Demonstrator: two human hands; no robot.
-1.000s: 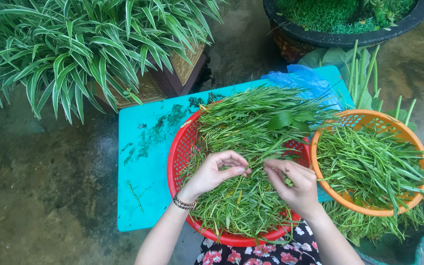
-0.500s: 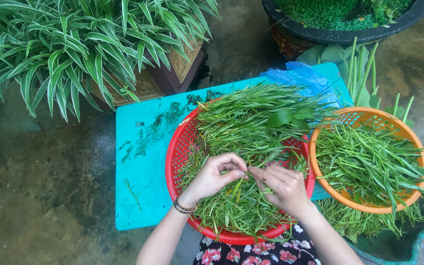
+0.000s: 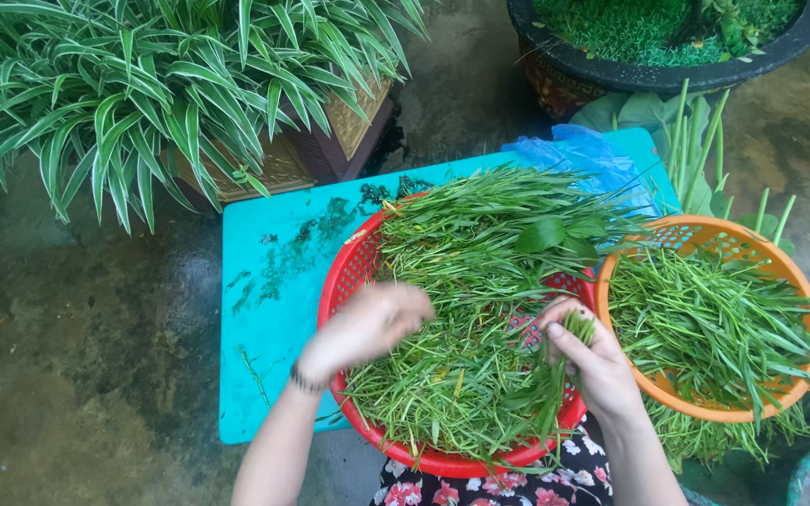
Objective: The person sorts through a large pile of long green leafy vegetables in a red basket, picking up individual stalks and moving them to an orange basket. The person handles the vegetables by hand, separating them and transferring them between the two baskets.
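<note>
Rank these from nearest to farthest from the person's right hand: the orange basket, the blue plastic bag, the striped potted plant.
From the right hand:
1. Orange basket, just to its right.
2. Blue plastic bag, farther up behind the greens.
3. Striped potted plant, far upper left.

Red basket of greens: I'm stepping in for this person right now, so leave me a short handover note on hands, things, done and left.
Left hand: blurred over the red basket, grip unclear.
Right hand: pinching a few green stems at the basket's right rim.
Red basket is heaped with greens on the turquoise table; the orange basket to its right holds a smaller heap.
Done: the orange basket's share. Left: the red pile.
</note>
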